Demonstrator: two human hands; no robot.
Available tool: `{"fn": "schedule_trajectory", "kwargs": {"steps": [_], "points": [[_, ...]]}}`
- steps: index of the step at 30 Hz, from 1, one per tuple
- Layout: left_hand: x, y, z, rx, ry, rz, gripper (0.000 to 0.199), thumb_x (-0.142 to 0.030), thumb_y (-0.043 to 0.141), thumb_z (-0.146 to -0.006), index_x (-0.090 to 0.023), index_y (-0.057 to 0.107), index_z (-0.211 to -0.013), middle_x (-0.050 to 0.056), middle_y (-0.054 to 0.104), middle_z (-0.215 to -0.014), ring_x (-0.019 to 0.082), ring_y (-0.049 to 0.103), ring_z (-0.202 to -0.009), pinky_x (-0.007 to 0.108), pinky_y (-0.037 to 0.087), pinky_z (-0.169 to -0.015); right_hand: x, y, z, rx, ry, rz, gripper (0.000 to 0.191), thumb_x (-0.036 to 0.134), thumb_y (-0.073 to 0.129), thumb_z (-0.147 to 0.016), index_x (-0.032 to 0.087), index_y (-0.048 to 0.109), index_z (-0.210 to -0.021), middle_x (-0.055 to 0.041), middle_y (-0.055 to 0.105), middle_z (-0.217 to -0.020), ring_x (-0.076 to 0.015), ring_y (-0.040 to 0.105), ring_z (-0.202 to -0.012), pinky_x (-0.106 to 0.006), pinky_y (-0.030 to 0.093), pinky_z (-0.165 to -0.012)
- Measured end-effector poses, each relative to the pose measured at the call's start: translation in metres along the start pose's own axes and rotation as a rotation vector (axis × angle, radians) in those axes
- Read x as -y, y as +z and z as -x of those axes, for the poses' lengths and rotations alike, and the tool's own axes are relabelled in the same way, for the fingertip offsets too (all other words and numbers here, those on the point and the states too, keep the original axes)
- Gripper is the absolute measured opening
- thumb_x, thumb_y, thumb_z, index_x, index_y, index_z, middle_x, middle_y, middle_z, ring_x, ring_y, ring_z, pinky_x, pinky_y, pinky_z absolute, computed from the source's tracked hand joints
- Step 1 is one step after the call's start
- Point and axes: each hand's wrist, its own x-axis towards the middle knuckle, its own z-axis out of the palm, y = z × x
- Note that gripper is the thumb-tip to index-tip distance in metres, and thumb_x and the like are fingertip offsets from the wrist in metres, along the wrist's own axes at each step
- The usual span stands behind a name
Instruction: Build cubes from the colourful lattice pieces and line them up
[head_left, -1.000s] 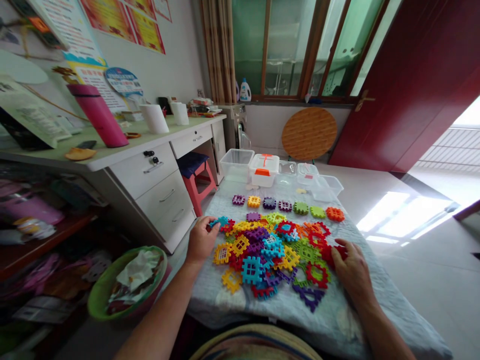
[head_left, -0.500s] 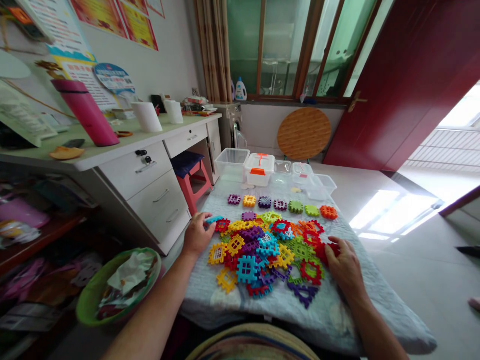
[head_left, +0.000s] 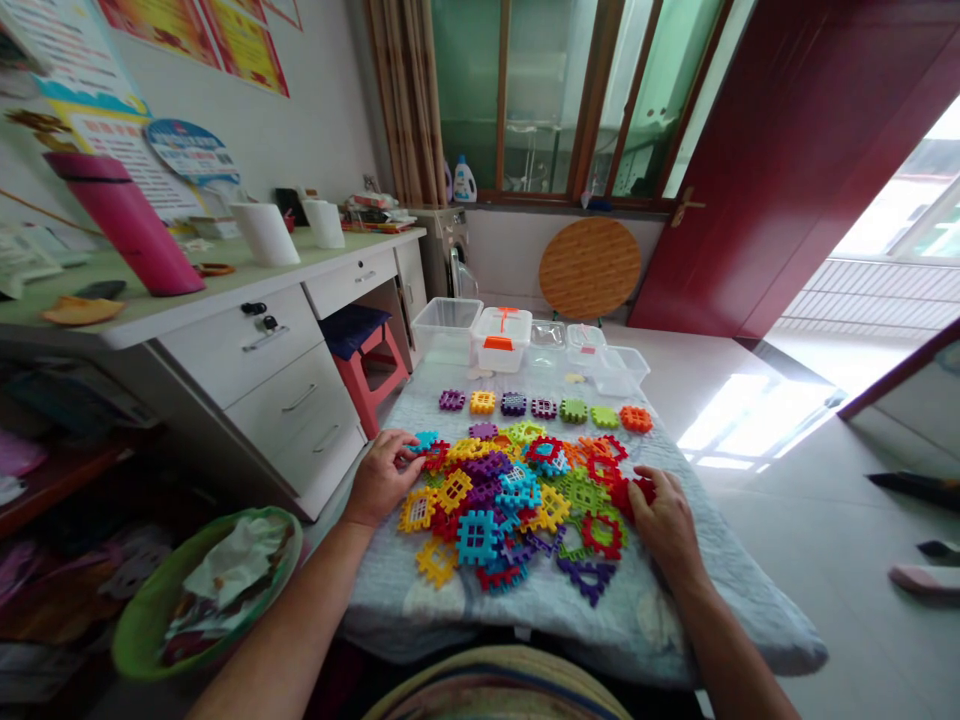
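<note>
A heap of colourful notched plastic building blocks lies on a cloth-covered table. At the heap's left edge, my left hand rests with bent fingers apart from the thumb. Its fingertips touch or nearly touch a blue building block, next to a red one. On the right side, my right hand has its thumb and fingers around a red building block, partly hidden by them. Beyond the heap, several blocks sit in a spaced row.
Clear plastic boxes, one with an orange-latched lid, stand at the table's far end. To the left are a desk, a red stool and a green bin. A red door stands to the right.
The view has shifted, so the scene sits farther left. My left fingers are more bent beside the blue building block. My right hand stays at the red building block.
</note>
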Motion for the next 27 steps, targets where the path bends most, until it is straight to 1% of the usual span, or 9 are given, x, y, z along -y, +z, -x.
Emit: {"fn": "schedule_trajectory", "kwargs": {"steps": [4,7,9,11,14,16,19,22,27], "points": [[0.000,0.002,0.002,0.060,-0.008,0.118,0.017,-0.028,0.053,-0.082,-0.020,0.060,-0.095,0.007,0.061,-0.108,0.018,0.066,-0.085,0.034,0.057,-0.081,0.000,0.000,0.000,-0.001,-0.001,-0.010,0.033,0.039,0.047,-0.081,0.017,0.062,-0.100,-0.0115,0.062,-0.100,-0.0253,0.058,-0.092,-0.042,0.045,-0.089],[-0.001,0.001,0.002,0.057,-0.012,0.132,0.019,-0.029,0.049,-0.084,-0.020,0.060,-0.096,0.008,0.061,-0.111,0.019,0.066,-0.089,0.034,0.056,-0.083,0.000,0.000,0.001,0.002,0.006,-0.015,0.032,0.039,0.047,-0.081,0.018,0.062,-0.100,-0.0111,0.062,-0.100,-0.0254,0.058,-0.091,-0.043,0.045,-0.089],[-0.002,-0.001,0.001,0.004,0.000,0.060,0.018,-0.027,0.048,-0.084,-0.020,0.060,-0.096,0.007,0.063,-0.106,0.020,0.065,-0.089,0.035,0.055,-0.085,0.000,0.000,0.000,0.008,0.012,-0.017,0.033,0.040,0.047,-0.080,0.018,0.062,-0.099,-0.0113,0.062,-0.100,-0.0254,0.059,-0.090,-0.043,0.046,-0.087],[-0.001,-0.002,-0.001,-0.066,0.017,-0.058,0.018,-0.026,0.049,-0.082,-0.021,0.060,-0.094,0.007,0.064,-0.101,0.022,0.063,-0.095,0.037,0.051,-0.091,0.000,0.000,0.000,0.014,0.015,-0.017,0.033,0.040,0.047,-0.081,0.018,0.062,-0.100,-0.0115,0.062,-0.101,-0.0254,0.059,-0.090,-0.042,0.046,-0.087],[0.005,-0.001,-0.005,-0.106,0.028,-0.210,0.021,-0.027,0.052,-0.078,-0.021,0.061,-0.097,0.008,0.066,-0.104,0.026,0.060,-0.104,0.041,0.045,-0.100,0.001,0.000,0.000,0.018,0.019,-0.014,0.035,0.041,0.047,-0.080,0.017,0.062,-0.100,-0.0116,0.062,-0.101,-0.0256,0.059,-0.091,-0.042,0.046,-0.087],[0.010,0.002,-0.006,-0.089,0.013,-0.271,0.029,-0.031,0.056,-0.077,-0.020,0.061,-0.103,0.011,0.065,-0.111,0.028,0.058,-0.109,0.042,0.043,-0.101,0.002,-0.001,0.000,0.016,0.020,-0.018,0.034,0.041,0.047,-0.080,0.017,0.062,-0.100,-0.0116,0.062,-0.101,-0.0256,0.059,-0.091,-0.042,0.046,-0.087],[0.016,0.008,-0.007,-0.023,-0.020,-0.338,0.039,-0.036,0.057,-0.078,-0.019,0.059,-0.112,0.012,0.064,-0.118,0.029,0.058,-0.111,0.044,0.043,-0.100,0.002,-0.001,0.001,0.015,0.014,-0.022,0.034,0.040,0.047,-0.081,0.017,0.062,-0.100,-0.0116,0.062,-0.101,-0.0253,0.059,-0.091,-0.041,0.046,-0.087],[0.019,0.011,-0.007,0.052,-0.026,-0.374,0.037,-0.035,0.054,-0.081,-0.021,0.059,-0.114,0.010,0.066,-0.116,0.027,0.059,-0.108,0.042,0.043,-0.099,0.000,-0.001,0.001,0.025,0.010,-0.009,0.034,0.039,0.047,-0.081,0.017,0.062,-0.101,-0.0119,0.063,-0.101,-0.0253,0.059,-0.092,-0.041,0.045,-0.088],[0.020,0.009,-0.008,0.102,0.009,-0.353,0.031,-0.033,0.051,-0.084,-0.022,0.063,-0.109,0.008,0.067,-0.114,0.025,0.059,-0.107,0.040,0.043,-0.098,0.001,-0.001,0.001,0.017,0.004,0.003,0.034,0.040,0.046,-0.081,0.017,0.063,-0.100,-0.0123,0.063,-0.101,-0.0255,0.059,-0.093,-0.042,0.045,-0.088]]}}
